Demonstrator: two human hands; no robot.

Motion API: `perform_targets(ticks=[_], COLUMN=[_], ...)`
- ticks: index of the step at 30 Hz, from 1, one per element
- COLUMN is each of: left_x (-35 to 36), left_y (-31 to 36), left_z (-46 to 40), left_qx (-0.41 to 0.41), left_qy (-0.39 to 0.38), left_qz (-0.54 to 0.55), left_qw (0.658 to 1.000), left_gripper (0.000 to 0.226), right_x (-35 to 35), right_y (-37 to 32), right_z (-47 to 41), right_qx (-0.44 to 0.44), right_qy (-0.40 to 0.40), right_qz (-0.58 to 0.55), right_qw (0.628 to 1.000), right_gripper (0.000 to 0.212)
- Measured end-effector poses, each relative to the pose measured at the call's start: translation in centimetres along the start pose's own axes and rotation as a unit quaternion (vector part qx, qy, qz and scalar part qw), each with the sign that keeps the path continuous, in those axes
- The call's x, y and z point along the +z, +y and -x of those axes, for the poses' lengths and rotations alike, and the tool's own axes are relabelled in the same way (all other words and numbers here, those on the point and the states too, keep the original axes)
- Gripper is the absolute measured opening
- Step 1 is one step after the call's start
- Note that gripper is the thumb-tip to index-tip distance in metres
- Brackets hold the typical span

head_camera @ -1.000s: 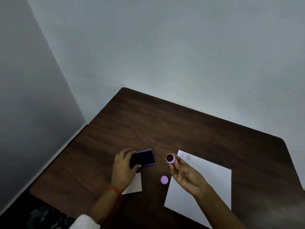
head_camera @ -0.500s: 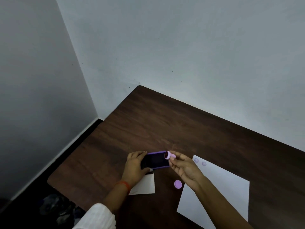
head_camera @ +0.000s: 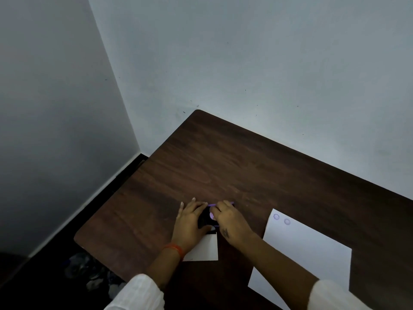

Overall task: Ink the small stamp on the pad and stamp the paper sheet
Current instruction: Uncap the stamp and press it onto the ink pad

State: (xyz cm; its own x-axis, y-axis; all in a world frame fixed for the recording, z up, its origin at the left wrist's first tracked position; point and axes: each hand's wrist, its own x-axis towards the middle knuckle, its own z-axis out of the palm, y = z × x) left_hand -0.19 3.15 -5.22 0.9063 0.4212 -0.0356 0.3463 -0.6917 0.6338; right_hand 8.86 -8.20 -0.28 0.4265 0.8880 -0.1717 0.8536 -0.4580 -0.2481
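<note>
two hands: left hand and right hand, both at one ink pad. one small stamp, pinched by the right hand. one paper sheet right of the grip, bearing two round prints. one small white card below the grip. one table.
</note>
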Motion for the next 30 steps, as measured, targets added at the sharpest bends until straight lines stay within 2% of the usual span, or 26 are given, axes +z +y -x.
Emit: perform_targets(ticks=[2,7,14,18,20,24,27,30], left_x=[0.1,0.2,-0.2,-0.3,-0.4,-0.3,-0.2,-0.1], left_y=[-0.1,-0.4,-0.2,-0.2,-0.2,-0.2,-0.3,-0.4], left_z=[0.0,0.0,-0.1,-0.1,-0.1,-0.1,-0.2,-0.3], left_qx=[0.004,0.007,-0.004,-0.005,-0.005,-0.007,-0.006,-0.006], left_qy=[-0.003,-0.007,-0.025,-0.029,-0.032,-0.035,-0.037,-0.035], left_qz=[0.009,0.039,0.069,0.072,0.078,0.079,0.08,0.079], left_qw=[1.0,0.999,0.997,0.997,0.996,0.996,0.996,0.996], left_gripper=[0.068,0.07,0.07,0.07,0.07,0.069,0.069,0.07], right_x=[0.1,0.7,-0.5,-1.3,-1.2,-0.2,-0.3,-1.2], right_y=[-0.1,-0.9,0.8,1.0,0.7,-0.2,-0.6,0.1], right_z=[-0.2,-0.4,-0.3,-0.8,-0.9,-1.0,-1.3,-1.9], right_qx=[0.008,0.091,-0.021,0.017,0.013,0.031,0.047,-0.006], right_qy=[0.001,0.036,-0.005,0.044,0.035,0.031,0.025,-0.008], right_qz=[0.008,-0.05,-0.017,-0.082,-0.064,-0.038,-0.032,0.002], right_qw=[1.0,0.994,1.0,0.996,0.997,0.998,0.998,1.0], right_gripper=[0.038,0.037,0.03,0.019,0.017,0.028,0.028,0.029])
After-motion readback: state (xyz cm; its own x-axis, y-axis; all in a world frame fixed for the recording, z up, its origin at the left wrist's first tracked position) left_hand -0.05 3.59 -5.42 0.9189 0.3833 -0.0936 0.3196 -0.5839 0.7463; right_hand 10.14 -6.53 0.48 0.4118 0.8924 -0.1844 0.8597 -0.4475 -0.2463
